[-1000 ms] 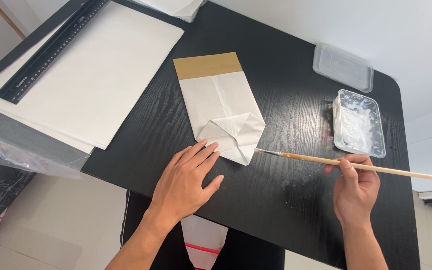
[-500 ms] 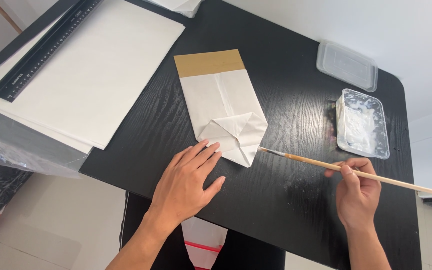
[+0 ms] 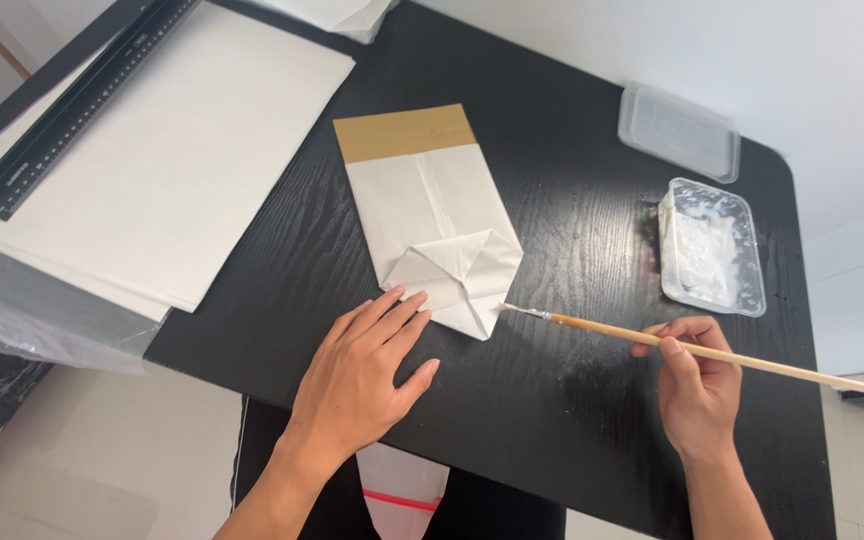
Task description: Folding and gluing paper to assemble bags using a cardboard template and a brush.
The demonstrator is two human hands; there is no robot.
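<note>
The left hand (image 3: pixel 357 375) lies open and flat on the black wooden bench (image 3: pixel 572 210), fingertips seemingly touching the folded white paper bag (image 3: pixel 432 215). The right hand (image 3: pixel 697 385) grips a thin wooden brush (image 3: pixel 692 348), its tip at the bag's folded corner.

Left hand (image 3: pixel 360 372) flat, palm down, fingers (image 3: pixel 392 312) extended forward and slightly spread, thumb out to the side. Right hand (image 3: pixel 697 385) curled in a pinch grip, thumb and fingertips closed together, wrist straight.

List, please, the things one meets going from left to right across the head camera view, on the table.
Black ruler → stack of white sheets → left hand → folded white paper bag → brush held in the right hand → clear tray of white paste.
</note>
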